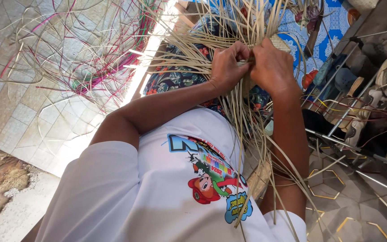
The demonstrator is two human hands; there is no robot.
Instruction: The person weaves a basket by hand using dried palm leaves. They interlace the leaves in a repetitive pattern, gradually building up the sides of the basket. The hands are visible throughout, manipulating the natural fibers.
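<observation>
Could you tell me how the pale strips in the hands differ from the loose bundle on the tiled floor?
The pale strips are plain straw-coloured; the floor bundle mixes in pink and green strands. The pale strips are gripped by the left hand and right hand; the floor bundle lies untouched. Both are thin, springy weaving strands.

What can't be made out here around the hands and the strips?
- Head view: fingertips of the left hand and right hand are curled away from the camera; the exact grip cannot be seen.
- Woven piece: mostly behind the right forearm and the loose pale strips; shape unclear.
- Strip tops: cut off by the upper edge.
- Pink and green strands on the tiled floor: tangled, too thin to count.
</observation>
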